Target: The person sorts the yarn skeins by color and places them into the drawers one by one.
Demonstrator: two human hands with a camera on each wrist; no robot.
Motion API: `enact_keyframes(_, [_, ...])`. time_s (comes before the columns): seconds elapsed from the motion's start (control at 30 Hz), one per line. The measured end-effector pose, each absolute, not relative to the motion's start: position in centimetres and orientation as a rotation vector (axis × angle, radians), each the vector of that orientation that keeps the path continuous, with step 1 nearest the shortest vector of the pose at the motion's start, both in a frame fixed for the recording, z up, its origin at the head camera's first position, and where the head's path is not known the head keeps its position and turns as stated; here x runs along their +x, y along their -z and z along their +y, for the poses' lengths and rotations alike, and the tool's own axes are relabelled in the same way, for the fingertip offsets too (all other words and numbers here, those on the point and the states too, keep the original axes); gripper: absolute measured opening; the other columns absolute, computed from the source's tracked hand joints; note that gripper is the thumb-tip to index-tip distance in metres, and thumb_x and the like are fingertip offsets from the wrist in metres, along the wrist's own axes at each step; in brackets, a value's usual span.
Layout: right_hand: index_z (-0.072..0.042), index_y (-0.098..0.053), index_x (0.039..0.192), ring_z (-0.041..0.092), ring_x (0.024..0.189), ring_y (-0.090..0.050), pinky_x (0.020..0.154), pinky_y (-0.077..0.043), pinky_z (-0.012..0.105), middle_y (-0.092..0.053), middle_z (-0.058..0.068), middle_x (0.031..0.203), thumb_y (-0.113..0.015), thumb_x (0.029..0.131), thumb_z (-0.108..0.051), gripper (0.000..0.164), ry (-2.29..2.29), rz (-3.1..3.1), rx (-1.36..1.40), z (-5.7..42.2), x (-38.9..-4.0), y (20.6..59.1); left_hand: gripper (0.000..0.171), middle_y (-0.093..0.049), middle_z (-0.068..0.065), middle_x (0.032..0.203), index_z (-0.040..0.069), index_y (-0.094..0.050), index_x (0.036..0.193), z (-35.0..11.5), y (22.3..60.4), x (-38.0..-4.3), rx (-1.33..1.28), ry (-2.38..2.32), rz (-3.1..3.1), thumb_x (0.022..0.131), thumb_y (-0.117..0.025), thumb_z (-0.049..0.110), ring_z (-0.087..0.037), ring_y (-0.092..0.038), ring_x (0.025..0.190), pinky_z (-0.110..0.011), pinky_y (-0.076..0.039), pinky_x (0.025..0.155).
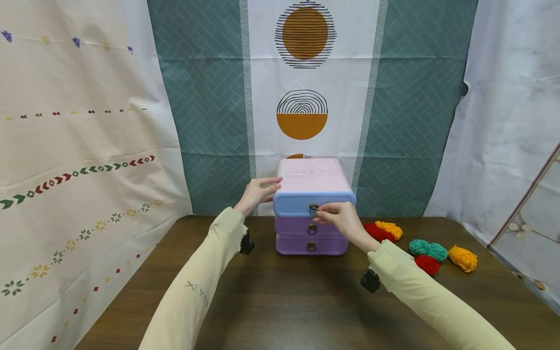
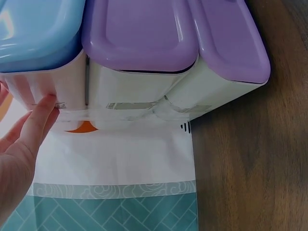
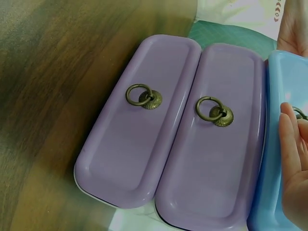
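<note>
The right hand pinches the ring pull on the blue top drawer, above two purple drawers; the left hand, fingers extended, touches the three-drawer cabinet — likely the grasping step, calling for a braced, level pull.

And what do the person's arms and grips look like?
Both arms wear long, pale yellow sleeves. The left sleeve has small dark lettering, too small to read surely; the right sleeve looks plain. A small black gadget sits under the left wrist, and another under the right. The left grip and right grip wear no gloves.
</note>
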State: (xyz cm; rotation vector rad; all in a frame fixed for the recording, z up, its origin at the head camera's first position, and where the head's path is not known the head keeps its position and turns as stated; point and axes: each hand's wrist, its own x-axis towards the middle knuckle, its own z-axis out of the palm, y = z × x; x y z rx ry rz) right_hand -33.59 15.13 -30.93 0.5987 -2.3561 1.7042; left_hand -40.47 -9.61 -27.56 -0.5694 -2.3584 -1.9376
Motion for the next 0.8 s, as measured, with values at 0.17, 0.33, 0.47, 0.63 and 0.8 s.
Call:
enact_keyframes(0.17, [0.012,-0.064,0.096,0.029,0.078,-0.064,0.071,-0.051,0.035,-0.065,0.017,0.084,-0.061,0.086,0.000,0.017,-1.728,-2.363,0.614,15.3,-33.1,30.8,0.036,-0.054,-0.008,0.120,0.008,-0.062,0.119,-9.5,27.6,-40.6,-0.571,1.921,-2.363,0.086,-0.065,0.020,-0.018,-0.057,0.097,-0.030,-0.051,0.075])
enact_keyframes(0.33, [0.013,-0.064,0.095,0.035,0.080,-0.063,0.072,-0.051,0.039,-0.065,0.020,0.086,-0.062,0.085,0.001,0.017,-1.738,-2.358,0.660,15.5,-32.5,30.9,0.035,-0.053,-0.007,0.121,0.010,-0.063,0.118,-9.4,27.7,-40.6,-0.555,1.885,-2.379,0.085,-0.065,0.022,-0.017,-0.056,0.098,-0.029,-0.051,0.074])
enact_keyframes(0.47, [0.012,-0.064,0.095,0.032,0.079,-0.064,0.071,-0.051,0.038,-0.065,0.019,0.086,-0.063,0.084,-0.001,0.017,-1.706,-2.369,0.692,15.6,-32.0,30.9,0.035,-0.053,-0.007,0.122,0.010,-0.062,0.119,-9.5,27.8,-40.6,-0.562,1.900,-2.366,0.085,-0.065,0.022,-0.017,-0.056,0.100,-0.030,-0.050,0.076])
enact_keyframes(0.63, [0.009,-0.066,0.092,0.035,0.079,-0.063,0.069,-0.052,0.033,-0.066,0.015,0.084,-0.063,0.084,-0.002,0.014,-1.682,-2.377,0.704,15.7,-31.4,30.9,0.035,-0.054,-0.008,0.121,0.009,-0.063,0.118,-9.5,27.9,-40.7,-0.562,1.912,-2.352,0.085,-0.065,0.022,-0.017,-0.056,0.100,-0.031,-0.050,0.076])
enact_keyframes(0.8, [0.011,-0.065,0.092,0.040,0.082,-0.061,0.072,-0.050,0.041,-0.066,0.016,0.084,-0.062,0.085,-0.001,0.014,-1.745,-2.355,0.756,15.8,-30.9,31.0,0.035,-0.054,-0.007,0.120,0.010,-0.063,0.118,-9.6,28.0,-40.7,-0.562,1.891,-2.360,0.086,-0.065,0.023,-0.017,-0.056,0.100,-0.030,-0.051,0.074])
